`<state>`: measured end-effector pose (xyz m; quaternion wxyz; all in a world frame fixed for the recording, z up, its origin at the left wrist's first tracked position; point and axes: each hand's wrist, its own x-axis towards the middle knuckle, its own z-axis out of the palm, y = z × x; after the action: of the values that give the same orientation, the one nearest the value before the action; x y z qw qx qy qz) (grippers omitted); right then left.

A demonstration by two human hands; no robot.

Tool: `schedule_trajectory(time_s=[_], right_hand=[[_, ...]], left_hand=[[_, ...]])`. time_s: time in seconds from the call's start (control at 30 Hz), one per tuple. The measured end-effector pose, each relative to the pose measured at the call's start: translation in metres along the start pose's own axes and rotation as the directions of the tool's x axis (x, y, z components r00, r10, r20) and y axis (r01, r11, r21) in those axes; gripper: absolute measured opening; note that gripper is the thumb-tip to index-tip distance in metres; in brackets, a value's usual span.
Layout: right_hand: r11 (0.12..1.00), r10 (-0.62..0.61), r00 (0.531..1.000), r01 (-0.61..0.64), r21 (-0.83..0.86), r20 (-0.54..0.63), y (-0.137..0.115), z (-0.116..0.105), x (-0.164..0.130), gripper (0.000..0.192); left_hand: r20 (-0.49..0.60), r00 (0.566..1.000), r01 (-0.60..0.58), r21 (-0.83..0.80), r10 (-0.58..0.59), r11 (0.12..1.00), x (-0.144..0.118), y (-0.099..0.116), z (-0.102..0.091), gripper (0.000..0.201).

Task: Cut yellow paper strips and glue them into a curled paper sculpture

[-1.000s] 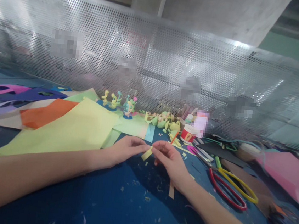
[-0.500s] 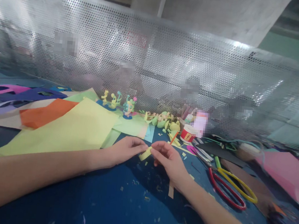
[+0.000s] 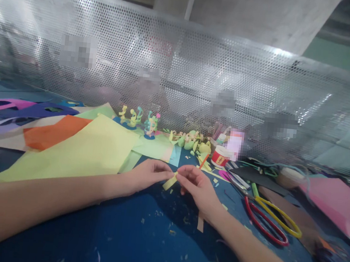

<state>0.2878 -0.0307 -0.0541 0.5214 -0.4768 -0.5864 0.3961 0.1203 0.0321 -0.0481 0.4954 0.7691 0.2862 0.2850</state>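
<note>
Left hand and right hand meet fingertip to fingertip, each pinched closed on the upper end of a short yellow paper strip just above the blue table. Strip flat, thin, matte; long axis slants from upper right at the fingertips down to lower left, free end hanging. Red-and-yellow-handled scissors lie to the right; smooth yellow paper sheet left.

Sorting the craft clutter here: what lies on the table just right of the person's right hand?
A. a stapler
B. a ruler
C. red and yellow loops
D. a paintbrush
C: the red and yellow loops lie on the blue table just beyond the right hand.
</note>
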Motion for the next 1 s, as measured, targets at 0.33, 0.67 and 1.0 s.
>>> schedule_trajectory(time_s=[0.33,0.67,1.0], right_hand=[[0.998,-0.065,0.997,0.066,-0.02,0.035,-0.0002,0.0013,-0.0013,0.019],[0.982,-0.122,0.992,0.126,-0.141,0.036,-0.0004,0.0024,-0.0032,0.015],[0.989,-0.067,0.998,0.067,-0.128,0.011,-0.0064,0.0038,-0.0046,0.014]], left_hand=[[-0.064,0.995,0.065,-0.105,-0.072,0.992,-0.0017,-0.0004,-0.0008,0.035],[-0.033,0.997,0.061,-0.118,-0.065,0.991,-0.0012,-0.0008,-0.0012,0.032],[-0.022,0.998,0.054,-0.206,-0.059,0.977,-0.0021,-0.0013,-0.0007,0.029]])
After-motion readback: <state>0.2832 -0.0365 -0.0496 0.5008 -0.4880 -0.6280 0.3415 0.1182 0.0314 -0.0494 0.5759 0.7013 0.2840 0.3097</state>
